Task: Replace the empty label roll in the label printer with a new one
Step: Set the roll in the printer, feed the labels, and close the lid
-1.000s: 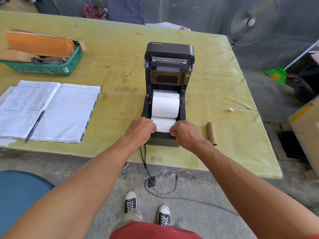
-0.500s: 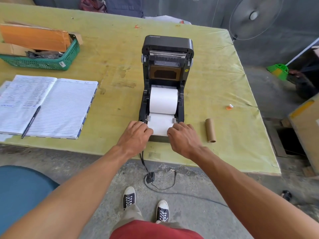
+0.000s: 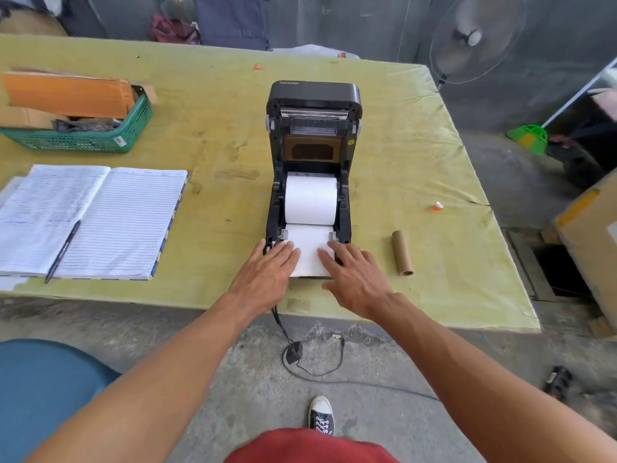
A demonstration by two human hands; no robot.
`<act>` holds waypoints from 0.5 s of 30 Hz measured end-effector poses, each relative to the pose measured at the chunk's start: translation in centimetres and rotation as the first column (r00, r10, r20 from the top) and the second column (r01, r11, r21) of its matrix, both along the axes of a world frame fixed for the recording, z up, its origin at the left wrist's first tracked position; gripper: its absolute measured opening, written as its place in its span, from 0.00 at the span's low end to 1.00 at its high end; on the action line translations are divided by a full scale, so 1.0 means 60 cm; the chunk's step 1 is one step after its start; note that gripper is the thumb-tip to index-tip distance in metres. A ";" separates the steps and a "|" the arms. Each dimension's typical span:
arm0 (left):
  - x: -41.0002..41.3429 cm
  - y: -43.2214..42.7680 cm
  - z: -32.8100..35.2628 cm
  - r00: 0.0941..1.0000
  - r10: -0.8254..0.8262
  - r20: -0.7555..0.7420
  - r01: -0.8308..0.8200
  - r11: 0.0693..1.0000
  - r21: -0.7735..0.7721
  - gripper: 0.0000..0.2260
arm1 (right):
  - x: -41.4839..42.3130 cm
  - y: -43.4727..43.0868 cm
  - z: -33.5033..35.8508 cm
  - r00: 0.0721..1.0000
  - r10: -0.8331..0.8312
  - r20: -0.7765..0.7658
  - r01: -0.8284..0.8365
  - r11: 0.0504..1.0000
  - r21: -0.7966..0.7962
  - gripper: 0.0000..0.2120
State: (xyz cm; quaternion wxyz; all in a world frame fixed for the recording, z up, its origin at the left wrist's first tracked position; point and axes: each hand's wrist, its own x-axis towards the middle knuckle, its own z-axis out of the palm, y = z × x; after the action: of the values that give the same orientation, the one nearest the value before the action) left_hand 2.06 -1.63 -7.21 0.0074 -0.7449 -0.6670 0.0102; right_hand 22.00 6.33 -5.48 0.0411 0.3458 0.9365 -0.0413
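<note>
The black label printer (image 3: 314,105) stands on the green table with its lid raised. A full white label roll (image 3: 311,199) lies in its bay, and a strip of paper (image 3: 309,252) runs out over the front edge between two grey guides. My left hand (image 3: 267,272) lies flat with fingers spread, its fingertips on the strip's left edge. My right hand (image 3: 354,275) lies flat too, fingertips on the strip's right edge. Neither hand grips anything. The empty brown cardboard core (image 3: 402,252) lies on the table to the right of the printer.
An open lined notebook (image 3: 100,222) with a pen (image 3: 61,252) lies at the left, and behind it a green basket (image 3: 86,138) holds cardboard. The printer's cable and adapter (image 3: 293,352) hang to the floor. A small orange-white scrap (image 3: 437,206) lies at the right; a fan (image 3: 474,38) stands behind.
The paper strip now reaches further out over the printer's front. Both hands have opened from a curled grip at the strip's end to flat, spread fingers on its edges.
</note>
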 end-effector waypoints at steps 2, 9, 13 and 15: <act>-0.002 -0.004 -0.002 1.000 -0.016 -0.017 0.016 1.000 0.006 0.25 | -0.006 -0.005 -0.002 0.999 -0.017 -0.034 0.018 1.000 0.019 0.26; -0.004 -0.028 -0.005 0.996 -0.086 0.025 0.086 0.996 -0.012 0.25 | 0.001 -0.025 -0.001 0.998 -0.012 -0.065 0.011 1.000 -0.015 0.24; -0.007 -0.040 -0.011 0.993 -0.097 0.066 0.098 0.995 -0.013 0.25 | 0.002 -0.045 -0.005 0.999 -0.036 -0.037 0.035 0.998 -0.046 0.25; -0.009 -0.041 -0.010 0.993 -0.089 0.079 0.092 0.995 -0.037 0.25 | -0.001 -0.047 -0.001 0.999 -0.051 -0.018 0.050 0.997 -0.056 0.26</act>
State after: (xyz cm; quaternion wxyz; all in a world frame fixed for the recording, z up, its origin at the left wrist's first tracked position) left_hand 1.53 -4.09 -7.78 -0.0330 -0.7743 -0.6320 -0.0054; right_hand 21.96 3.50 -5.52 0.0408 0.3675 0.9263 -0.0718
